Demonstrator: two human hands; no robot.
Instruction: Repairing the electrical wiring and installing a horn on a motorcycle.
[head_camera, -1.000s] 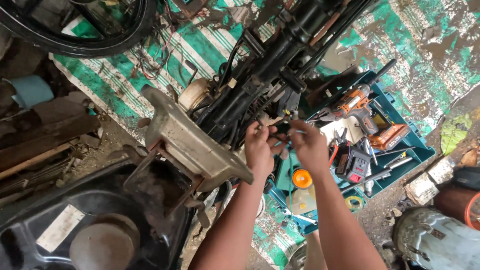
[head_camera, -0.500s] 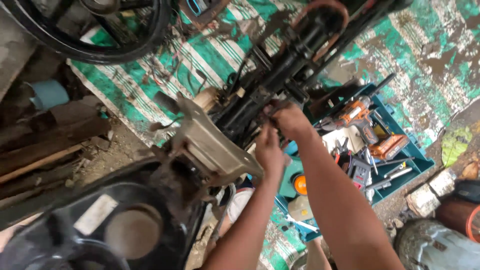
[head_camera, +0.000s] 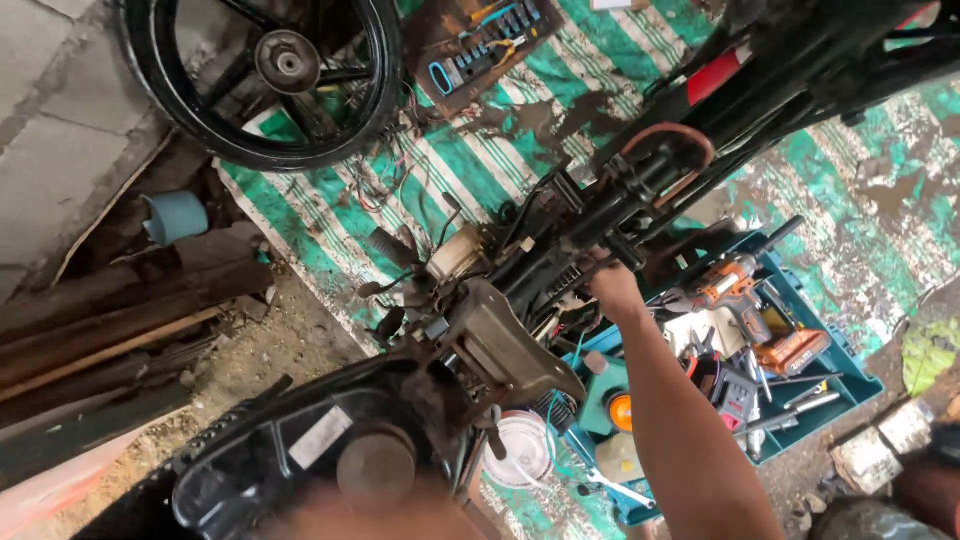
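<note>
Above a tool tray (head_camera: 845, 385), the right hand (head_camera: 612, 285) grips the stripped motorcycle frame (head_camera: 600, 215), steadying it; the left hand is out of view.

The ground is covered by a green-and-white striped tarp (head_camera: 880, 190), muddy and stained in patches. Taking the teal tool case (head_camera: 850, 385) as landmark: it lies open on the tarp, full of hand tools and an orange cordless drill (head_camera: 725, 285). Far up-left of the case a black spoked wheel (head_camera: 270, 75) lies flat, half on the tarp, half on grey concrete (head_camera: 60, 120). Between wheel and case sits a small dark tool tray (head_camera: 485, 45). Well left of the case, on bare dirt, lie wooden planks (head_camera: 120, 320) and a blue cup (head_camera: 175, 215).
</note>
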